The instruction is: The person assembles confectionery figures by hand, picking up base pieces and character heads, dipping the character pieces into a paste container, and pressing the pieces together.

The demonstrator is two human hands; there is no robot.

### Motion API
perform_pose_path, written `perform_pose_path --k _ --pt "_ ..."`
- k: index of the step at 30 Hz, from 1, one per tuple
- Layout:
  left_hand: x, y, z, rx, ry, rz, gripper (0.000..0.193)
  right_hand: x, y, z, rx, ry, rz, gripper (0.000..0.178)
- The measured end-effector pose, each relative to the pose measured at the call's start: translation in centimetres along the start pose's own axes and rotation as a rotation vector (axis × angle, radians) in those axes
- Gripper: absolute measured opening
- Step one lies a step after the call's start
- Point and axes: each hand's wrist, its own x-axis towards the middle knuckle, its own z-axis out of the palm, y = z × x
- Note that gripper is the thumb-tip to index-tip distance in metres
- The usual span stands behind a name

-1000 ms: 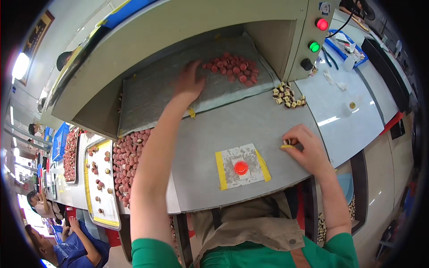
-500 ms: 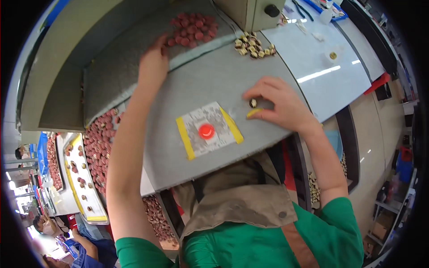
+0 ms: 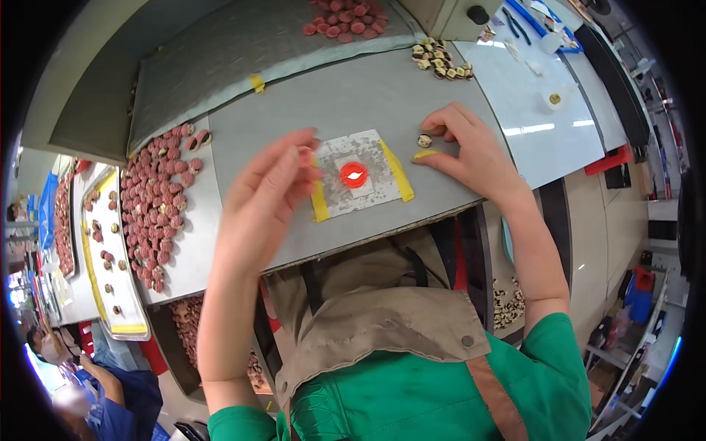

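My left hand [image 3: 268, 191], slightly blurred, is raised over the grey worktop beside a square, speckled white plate [image 3: 340, 200]. Between its thumb and fingers is a small round pink piece [image 3: 304, 156]. On the plate's middle, a round red spot [image 3: 346, 176] glows around a bright centre. My right hand [image 3: 467, 151] rests at the plate's right, its thumb covered in yellow at the tip. A small dark-and-cream piece [image 3: 424, 140] sits between that thumb and the curled fingers, seemingly pinched. Yellow tape strips [image 3: 398, 170] run along the plate's sides.
Pink pieces are heaped on the raised grey ledge [image 3: 220, 70] and at the left [image 3: 154, 213]. Dark-and-cream pieces [image 3: 440, 60] lie far right. A white tray [image 3: 110, 257] holds scattered pieces. Pliers [image 3: 516, 26] lie at the top right. Another person [image 3: 110, 389] works lower left.
My left hand has come back from the pink heap to the plate's left, now with a pink piece. My right hand and its small piece have barely moved. The view has shifted.
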Motion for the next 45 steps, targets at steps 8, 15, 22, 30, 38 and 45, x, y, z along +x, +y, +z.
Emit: perform_pose_path --k 8,15,22,30,38,45 --pt "-2.9 -3.5 -1.4 -0.581 -0.145 -0.139 0.037 0.3 -2.2 -0.7 -0.178 -0.158 -0.110 0.022" --pt "-3.3 -3.7 -1.9 -0.622 -0.110 -0.125 0.037 1.1 -4.6 1.2 -0.062 -0.181 -0.044 0.019" --pt "-3.5 -3.9 -2.0 -0.616 -0.079 -0.095 0.035 2.8 -7.4 5.2 -0.144 -0.141 -0.313 0.021" --pt "-3.7 -4.0 -2.0 -0.597 -0.042 -0.095 0.033 3.0 -7.7 5.8 -0.189 -0.143 -0.339 0.020" --pt "-3.8 -3.9 -1.8 -0.552 -0.050 -0.100 0.029 1.2 -8.2 6.5 0.594 -0.124 0.095 0.018" --pt "-3.9 -4.0 -1.7 -0.472 -0.070 -0.054 0.033 0.9 -9.4 8.1 0.785 -0.039 -0.023 0.020"
